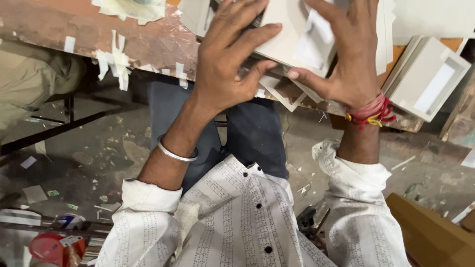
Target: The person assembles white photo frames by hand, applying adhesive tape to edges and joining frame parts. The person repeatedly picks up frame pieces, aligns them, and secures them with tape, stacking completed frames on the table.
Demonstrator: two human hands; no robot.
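White card [284, 37] lies flat at the worktop [148, 42] near edge, both hands on top. Left hand [230, 64] spread wide, fingers [257, 34] pressing the sheet down, likely to stop it sliding. Right hand [354, 64] also splayed, thumb hooked under the card's near edge, apparently steadying it. Card sits directly under both palms, overhanging slightly. Finished box [428, 79] rests just right. Tape scraps [116, 62] hang off the edge.
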